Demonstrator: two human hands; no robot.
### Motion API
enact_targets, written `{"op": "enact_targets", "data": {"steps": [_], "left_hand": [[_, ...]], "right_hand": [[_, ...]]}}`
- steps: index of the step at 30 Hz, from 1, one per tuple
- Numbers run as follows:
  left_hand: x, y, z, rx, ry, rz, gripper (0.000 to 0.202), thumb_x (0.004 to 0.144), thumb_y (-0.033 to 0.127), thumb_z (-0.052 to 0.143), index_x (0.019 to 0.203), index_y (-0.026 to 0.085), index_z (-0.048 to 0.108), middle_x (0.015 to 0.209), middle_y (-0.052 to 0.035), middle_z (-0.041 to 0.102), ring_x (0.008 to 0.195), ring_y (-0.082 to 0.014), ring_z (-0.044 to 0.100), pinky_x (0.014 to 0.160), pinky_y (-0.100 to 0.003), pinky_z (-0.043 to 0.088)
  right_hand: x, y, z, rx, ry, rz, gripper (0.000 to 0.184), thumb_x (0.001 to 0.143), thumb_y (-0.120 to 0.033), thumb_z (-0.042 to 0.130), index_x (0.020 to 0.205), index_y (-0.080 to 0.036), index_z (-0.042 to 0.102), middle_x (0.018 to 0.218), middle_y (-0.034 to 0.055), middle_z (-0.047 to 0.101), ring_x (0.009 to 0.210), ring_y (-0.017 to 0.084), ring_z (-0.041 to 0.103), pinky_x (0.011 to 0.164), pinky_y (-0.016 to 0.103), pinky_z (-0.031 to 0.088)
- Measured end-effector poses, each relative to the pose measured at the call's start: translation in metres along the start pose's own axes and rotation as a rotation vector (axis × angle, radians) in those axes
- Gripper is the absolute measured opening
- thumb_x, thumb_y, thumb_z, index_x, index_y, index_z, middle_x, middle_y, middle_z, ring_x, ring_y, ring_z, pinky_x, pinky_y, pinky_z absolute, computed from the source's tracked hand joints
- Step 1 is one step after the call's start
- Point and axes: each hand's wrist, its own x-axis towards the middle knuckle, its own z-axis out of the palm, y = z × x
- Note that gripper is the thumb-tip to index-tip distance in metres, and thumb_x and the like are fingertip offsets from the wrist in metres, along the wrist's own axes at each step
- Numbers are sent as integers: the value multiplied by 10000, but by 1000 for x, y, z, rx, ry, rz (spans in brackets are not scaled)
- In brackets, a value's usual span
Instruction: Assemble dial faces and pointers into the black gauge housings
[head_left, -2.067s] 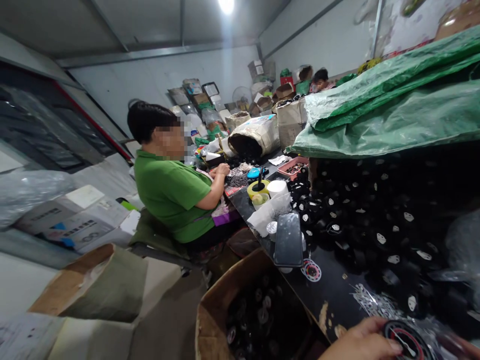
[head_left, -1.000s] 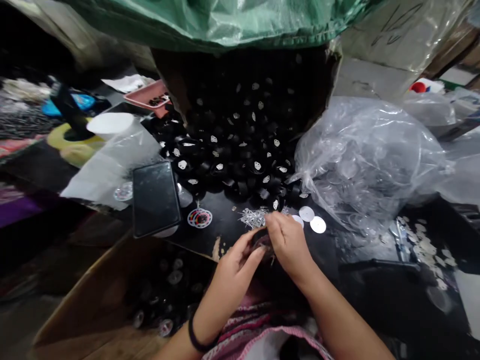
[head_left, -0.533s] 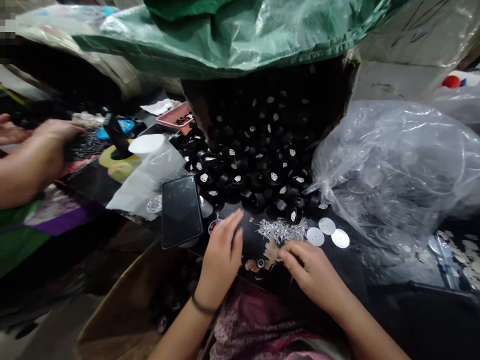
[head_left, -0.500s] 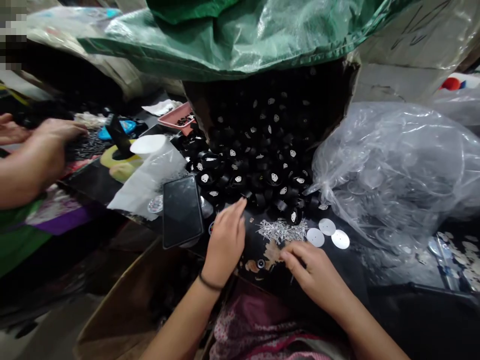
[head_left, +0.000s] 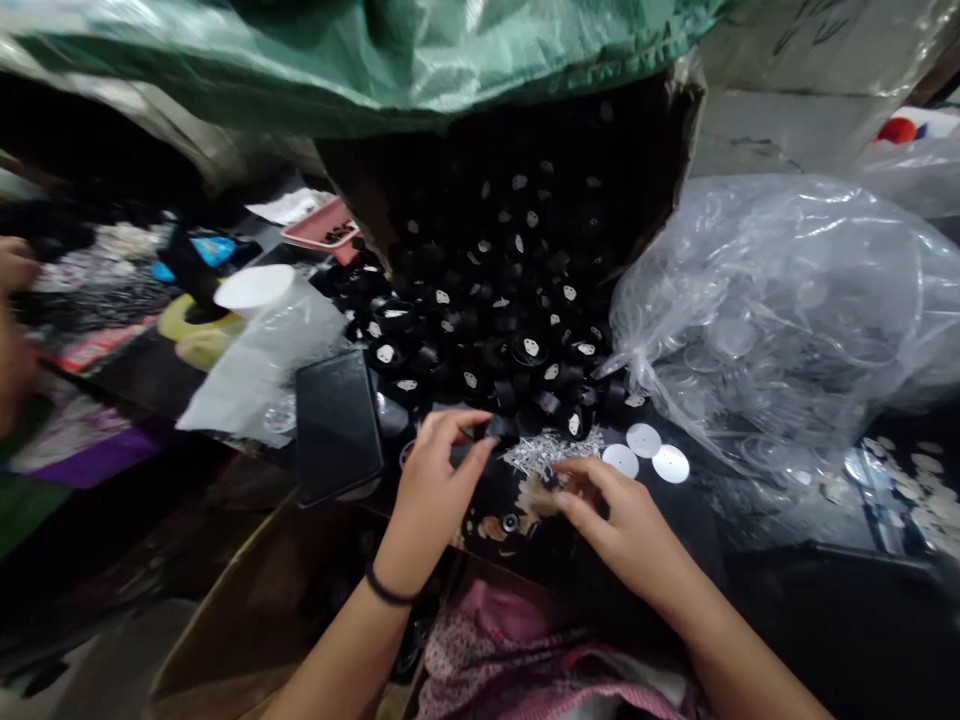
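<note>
Black desk point(head_left: 486, 492), head view. Centre frame: left hand point(head_left: 431, 485), thumb and index bracketing a black part point(head_left: 503, 430) at edge of heap point(head_left: 531, 349), can't tell if gripped. Right hand point(head_left: 619, 515) half-curled, narrow gap, just below silver pins point(head_left: 553, 453); contents unclear. White discs point(head_left: 643, 441) right of pins.

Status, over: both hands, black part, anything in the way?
Left hand pinching black part. Right hand near pale pins, hold unclear. Those pins lie close beside the part.
</note>
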Motion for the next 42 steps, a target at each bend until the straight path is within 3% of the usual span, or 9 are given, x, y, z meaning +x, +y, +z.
{"op": "enact_targets", "data": {"steps": [4, 10, 13, 17, 20, 23, 30, 37, 42], "left_hand": [[-38, 28, 14, -449, -274, -237, 254, 886, 377, 649, 1109, 273, 708, 1039, -24, 729, 888, -199, 684, 780, -309, 564], [-70, 38, 41, -1262, -341, -713, 358, 853, 480, 699, 1149, 282, 735, 1284, -49, 689, 1227, -276, 591, 939, -369, 553], [-77, 33, 47, -1415, -414, -870, 350, 867, 463, 690, 1167, 288, 731, 1323, -42, 675, 1184, -255, 633, 912, -345, 577], [-77, 31, 50, -1486, -453, -1091, 319, 919, 431, 631, 1158, 247, 736, 1250, -74, 718, 1040, -223, 714, 858, -292, 594], [-73, 36, 50, -1490, -421, -1120, 357, 973, 415, 540, 1201, 197, 709, 1230, -121, 723, 1033, -209, 717, 866, -278, 588], [-70, 40, 51, -1479, -421, -1093, 377, 986, 431, 509, 1217, 193, 688, 1204, -133, 731, 939, -184, 733, 783, -254, 598], [-70, 46, 55, -1426, -366, -1103, 320, 1014, 347, 471, 1186, 176, 680, 1159, -124, 747, 941, -163, 732, 791, -223, 589], [-69, 49, 57, -1442, -322, -1124, 374, 1015, 383, 454, 1237, 161, 657, 1220, -142, 721, 946, -170, 725, 811, -240, 595], [-61, 54, 59, -1561, -269, -1059, 421, 991, 492, 453, 1293, 246, 614, 1355, -107, 647, 1187, -273, 645, 955, -416, 576]], "right_hand": [[2, 6, 3, 203, 42, 99, 212, 848, -346, 651, 987, -188, 628, 841, 18, 622, 752, 160, 560, 692, 287, 434], [-13, 16, 1, 523, -18, 319, 305, 792, -450, 696, 895, -177, 607, 768, -11, 618, 589, 108, 520, 563, 249, 427], [-22, 19, -14, 328, -44, 276, 262, 838, -424, 685, 924, -177, 683, 837, 22, 692, 734, 156, 621, 694, 283, 475], [-17, 27, -42, -296, 132, 199, 290, 926, -325, 617, 1175, -191, 682, 1027, 89, 690, 959, 249, 646, 875, 391, 471], [-3, 32, -54, -699, 55, 176, 403, 904, -280, 654, 1297, -195, 617, 1182, 144, 615, 1089, 325, 597, 921, 465, 454], [8, 31, -57, -803, 0, 179, 323, 886, -291, 680, 1191, -188, 645, 1169, 139, 595, 1100, 327, 577, 905, 454, 464], [17, 26, -60, -757, -32, 189, 263, 843, -257, 709, 1071, -169, 609, 1148, 117, 568, 1064, 282, 567, 884, 420, 458], [11, 40, -58, -498, 105, 175, 276, 865, -115, 590, 1133, -157, 541, 1011, 69, 660, 913, 207, 630, 836, 356, 468], [-13, 31, -40, -320, 162, -25, 194, 938, -135, 517, 1068, -206, 642, 1018, 61, 680, 963, 182, 639, 871, 319, 492]]}}
